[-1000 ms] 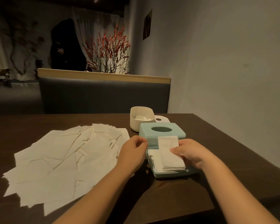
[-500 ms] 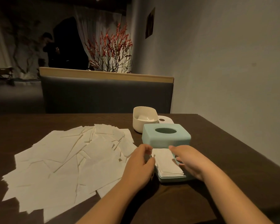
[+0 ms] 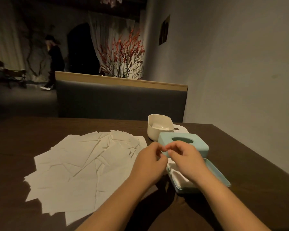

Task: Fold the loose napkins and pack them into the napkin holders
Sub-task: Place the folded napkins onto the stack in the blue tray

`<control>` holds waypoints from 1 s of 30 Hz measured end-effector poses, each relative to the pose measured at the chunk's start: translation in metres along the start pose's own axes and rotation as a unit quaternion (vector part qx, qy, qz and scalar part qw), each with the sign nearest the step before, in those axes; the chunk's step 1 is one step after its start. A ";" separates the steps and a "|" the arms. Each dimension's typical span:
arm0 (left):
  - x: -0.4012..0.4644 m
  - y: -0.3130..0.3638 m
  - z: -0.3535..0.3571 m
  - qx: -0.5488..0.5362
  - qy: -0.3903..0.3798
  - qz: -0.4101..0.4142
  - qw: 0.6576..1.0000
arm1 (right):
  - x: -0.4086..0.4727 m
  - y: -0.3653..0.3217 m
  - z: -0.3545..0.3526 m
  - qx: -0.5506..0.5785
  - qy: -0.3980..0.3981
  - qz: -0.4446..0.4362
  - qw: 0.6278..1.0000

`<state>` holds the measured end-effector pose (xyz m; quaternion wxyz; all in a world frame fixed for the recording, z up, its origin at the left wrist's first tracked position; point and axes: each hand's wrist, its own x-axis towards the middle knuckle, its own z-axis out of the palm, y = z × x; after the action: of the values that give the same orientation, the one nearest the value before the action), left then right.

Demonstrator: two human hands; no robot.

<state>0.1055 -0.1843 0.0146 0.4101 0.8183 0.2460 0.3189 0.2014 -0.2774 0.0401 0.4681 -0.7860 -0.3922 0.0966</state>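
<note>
The folded white paper napkins (image 3: 178, 178) lie stacked in the shallow pale-green plastic holder base (image 3: 218, 176) near the right front of the dark brown wooden worktop (image 3: 240, 164). The matching pale-green domed holder lid with the oval slot (image 3: 188, 144) sits just behind the base. Both hands meet above the near left corner of that lid. The left hand (image 3: 150, 161) and the right hand (image 3: 183, 158) have curled fingers with tips almost touching; in this dim light I cannot tell whether either grip pinches the lid's edge, a napkin corner, or nothing.

Risks, as I judge them: if the lid is brought over the stack crooked, it may crumple the top napkins or fail to seat on the base rim. The right wrist hangs over the stack and could drag the napkins out of square. The cream oval plastic holder (image 3: 158, 127) stands touching or nearly touching the lid's far side, so a backward push might knock it.

Room: the broad spread of loose white unfolded napkins (image 3: 83, 164) fills the left-centre, its right edge beside the left hand, and a sweeping forearm would scatter them. The worktop's right edge lies near the base; bare surface remains in front and at far left.
</note>
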 end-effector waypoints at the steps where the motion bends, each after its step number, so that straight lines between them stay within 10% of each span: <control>1: 0.002 -0.001 -0.009 0.009 0.006 0.005 1.000 | 0.001 -0.008 0.009 -0.006 -0.006 -0.021 1.000; 13: 0.028 -0.059 -0.122 0.134 0.107 -0.004 0.985 | 0.049 -0.059 0.091 -0.076 -0.005 -0.065 0.995; 18: 0.029 -0.085 -0.153 0.071 0.221 -0.045 0.972 | 0.074 -0.051 0.095 -0.321 -0.178 -0.040 0.929; 30: 0.019 -0.092 -0.145 0.084 0.159 0.011 0.984 | 0.086 -0.022 0.093 -0.289 -0.285 -0.094 0.909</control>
<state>0.0009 -0.0470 0.0109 0.2919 0.7913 0.3252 0.4277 0.2000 -0.1500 0.0258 0.0952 -0.7852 -0.5921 0.1543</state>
